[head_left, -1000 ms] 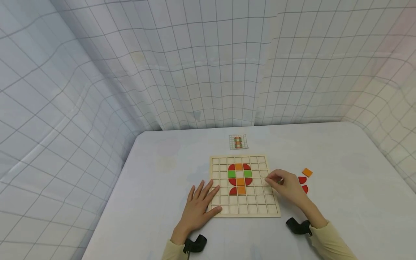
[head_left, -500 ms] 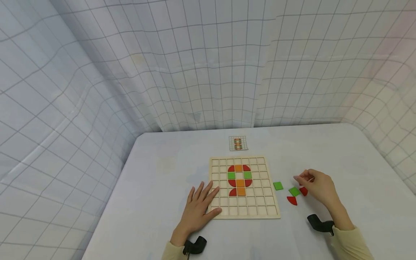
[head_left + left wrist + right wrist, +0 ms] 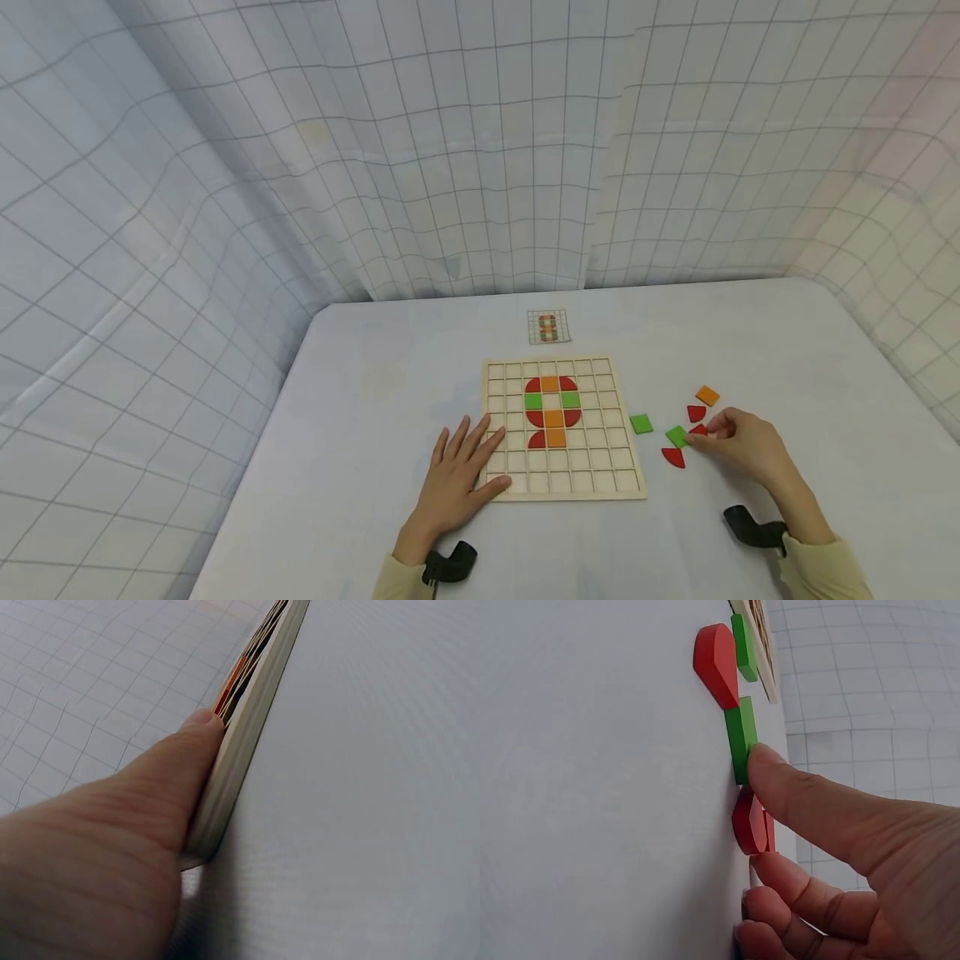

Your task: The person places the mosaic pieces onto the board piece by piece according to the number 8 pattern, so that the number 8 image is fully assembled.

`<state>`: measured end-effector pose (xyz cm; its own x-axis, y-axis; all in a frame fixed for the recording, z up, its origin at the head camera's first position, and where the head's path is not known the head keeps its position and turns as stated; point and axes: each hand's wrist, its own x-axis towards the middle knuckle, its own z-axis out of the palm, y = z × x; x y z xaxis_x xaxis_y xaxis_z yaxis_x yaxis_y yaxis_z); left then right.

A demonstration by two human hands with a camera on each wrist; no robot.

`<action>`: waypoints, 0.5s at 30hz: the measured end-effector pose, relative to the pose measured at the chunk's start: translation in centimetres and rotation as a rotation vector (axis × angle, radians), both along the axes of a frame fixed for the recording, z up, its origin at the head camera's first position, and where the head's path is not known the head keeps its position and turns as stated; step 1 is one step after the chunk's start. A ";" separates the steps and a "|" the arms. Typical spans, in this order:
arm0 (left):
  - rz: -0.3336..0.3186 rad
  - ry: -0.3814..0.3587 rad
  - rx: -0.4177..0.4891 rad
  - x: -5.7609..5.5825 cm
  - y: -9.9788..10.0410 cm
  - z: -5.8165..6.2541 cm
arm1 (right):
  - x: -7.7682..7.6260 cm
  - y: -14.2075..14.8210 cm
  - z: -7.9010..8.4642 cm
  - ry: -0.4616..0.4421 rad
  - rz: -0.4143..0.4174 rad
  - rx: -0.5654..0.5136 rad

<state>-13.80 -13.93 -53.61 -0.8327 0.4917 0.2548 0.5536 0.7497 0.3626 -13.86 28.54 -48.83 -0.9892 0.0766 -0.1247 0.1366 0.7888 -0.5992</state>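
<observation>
Red quarter-circle tile point(image 3: 748, 827) is seemingly being picked by the right hand point(image 3: 750, 447); whether pinching, I cannot tell. Lifting would be needing a firm pinch. Left hand point(image 3: 454, 490) is lying spread.

Wooden board point(image 3: 602, 482), smooth tiles point(image 3: 741, 742), cloth curtain point(image 3: 465, 167)
</observation>
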 end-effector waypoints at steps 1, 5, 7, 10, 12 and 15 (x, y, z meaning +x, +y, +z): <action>-0.001 -0.005 0.002 0.0 0.0 0.1 | -0.1 0.0 0.0 -0.002 0.000 -0.003; -0.001 -0.009 0.001 0.1 0.0 0.2 | -0.2 0.0 0.0 -0.020 -0.002 -0.032; 0.000 -0.005 -0.001 0.1 0.0 0.2 | -0.3 0.0 0.0 -0.025 0.001 -0.047; -0.005 -0.014 0.003 0.1 0.0 0.4 | -0.4 -0.1 0.0 -0.027 0.006 -0.067; -0.005 -0.015 0.002 0.1 0.0 0.4 | -0.5 -0.2 0.0 -0.023 0.011 -0.075; -0.006 -0.018 0.006 0.0 0.0 0.4 | -0.6 -0.4 -0.1 -0.011 0.005 -0.069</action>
